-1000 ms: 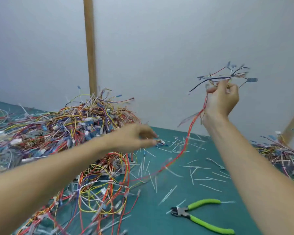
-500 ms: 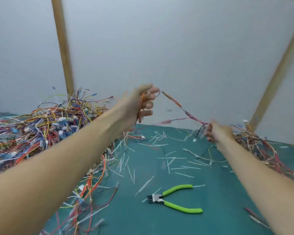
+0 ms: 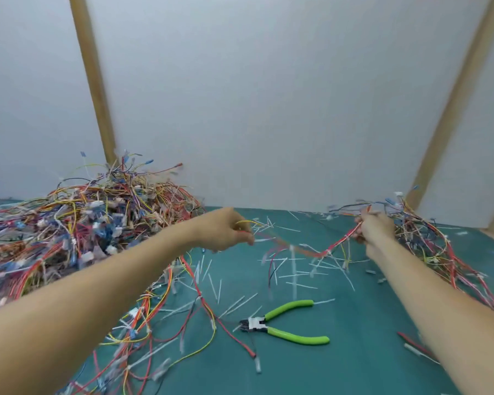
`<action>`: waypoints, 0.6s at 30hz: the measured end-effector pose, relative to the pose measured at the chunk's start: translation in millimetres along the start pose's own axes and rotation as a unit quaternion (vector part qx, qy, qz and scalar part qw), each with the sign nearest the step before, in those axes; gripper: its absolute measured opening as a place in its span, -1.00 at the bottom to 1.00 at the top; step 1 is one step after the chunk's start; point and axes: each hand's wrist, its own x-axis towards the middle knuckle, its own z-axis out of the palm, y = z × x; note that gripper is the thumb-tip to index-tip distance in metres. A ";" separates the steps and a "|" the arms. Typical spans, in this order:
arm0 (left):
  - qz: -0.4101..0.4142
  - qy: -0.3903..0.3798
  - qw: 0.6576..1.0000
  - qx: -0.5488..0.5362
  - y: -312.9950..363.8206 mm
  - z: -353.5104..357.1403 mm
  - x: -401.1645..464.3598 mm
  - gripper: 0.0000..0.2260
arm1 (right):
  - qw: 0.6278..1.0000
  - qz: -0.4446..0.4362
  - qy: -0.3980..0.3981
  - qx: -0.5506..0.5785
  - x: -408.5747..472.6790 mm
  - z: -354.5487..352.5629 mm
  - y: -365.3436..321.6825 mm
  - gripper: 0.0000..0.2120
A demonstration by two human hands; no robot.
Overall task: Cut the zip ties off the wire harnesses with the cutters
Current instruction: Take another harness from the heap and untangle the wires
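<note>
A red wire harness (image 3: 320,251) sags between my two hands above the green mat (image 3: 354,352). My left hand (image 3: 228,233) pinches one end of it just right of the big tangled pile of harnesses (image 3: 92,223). My right hand (image 3: 375,230) grips the other end at the edge of a smaller heap of wires (image 3: 439,246) on the right. The green-handled cutters (image 3: 285,323) lie untouched on the mat below and between my hands, jaws pointing left. White cut zip-tie pieces (image 3: 297,269) are scattered over the mat under the harness.
Loose red and yellow wires (image 3: 206,309) trail from the big pile across the mat toward the cutters. A white wall stands behind the table, with a wooden post at the left (image 3: 92,81) and another at the right (image 3: 454,109).
My left hand has come down from chest height to just above the mat with its wire end. My right hand has shifted further right to the small heap. The harness now sags lower.
</note>
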 end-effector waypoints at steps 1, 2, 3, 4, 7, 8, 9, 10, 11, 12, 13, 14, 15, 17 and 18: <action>-0.024 0.002 0.999 -0.043 -12.1 5.8 -2.4 -0.84 | 1.000 -0.012 0.014 0.000 3.3 -2.1 -2.1 -0.79; -0.051 -0.013 0.997 -0.057 -23.4 10.8 -7.3 -0.78 | 0.999 -0.023 0.028 -0.002 7.3 -5.3 -4.2 -0.77; -0.076 -0.040 0.996 -0.024 -35.7 17.2 -12.9 -0.70 | 0.999 -0.032 0.042 -0.011 11.6 -9.8 -6.3 -0.78; -0.102 -0.077 0.991 0.033 -47.0 25.2 -19.0 -0.62 | 0.998 -0.037 0.052 -0.022 15.5 -14.9 -7.7 -0.82; -0.134 -0.128 0.964 0.189 -76.3 42.4 -35.2 -0.53 | 0.995 -0.035 0.071 -0.055 27.5 -28.9 -4.9 -0.87; -0.142 -0.124 0.958 0.217 -81.3 42.1 -40.5 -0.54 | 0.995 -0.033 0.074 -0.066 29.9 -31.7 -1.3 -0.85; -0.149 -0.122 0.949 0.250 -85.5 39.7 -45.8 -0.56 | 0.994 -0.032 0.076 -0.072 31.5 -33.6 2.9 -0.86; -0.157 -0.126 0.936 0.290 -88.7 35.5 -51.2 -0.59 | 0.994 -0.029 0.079 -0.073 33.1 -34.9 7.3 -0.88; -0.166 -0.138 0.918 0.333 -90.9 29.8 -55.9 -0.65 | 0.993 -0.027 0.084 -0.077 33.7 -36.0 11.3 -0.89; -0.176 -0.155 0.895 0.380 -92.3 24.1 -61.5 -0.74 | 0.992 -0.027 0.089 -0.084 33.8 -36.4 14.8 -0.89; -0.184 -0.177 0.868 0.427 -93.6 20.2 -66.8 -0.82 | 0.991 -0.029 0.093 -0.090 33.2 -36.4 17.5 -0.88; -0.190 -0.202 0.838 0.471 -95.0 18.3 -71.4 -0.83 | 0.991 -0.031 0.095 -0.090 32.1 -35.7 19.1 -0.88; -0.184 -0.224 0.811 0.509 -96.4 18.6 -73.7 -0.76 | 0.992 -0.033 0.095 -0.082 30.2 -34.7 18.8 -0.89; -0.148 -0.244 0.781 0.556 -88.6 28.2 -76.4 -0.66 | 0.994 -0.033 0.092 -0.056 26.3 -32.0 15.5 -0.91; -0.123 -0.236 0.774 0.575 -80.2 36.4 -77.1 -0.65 | 0.995 -0.029 0.085 -0.039 24.4 -29.8 13.6 -0.91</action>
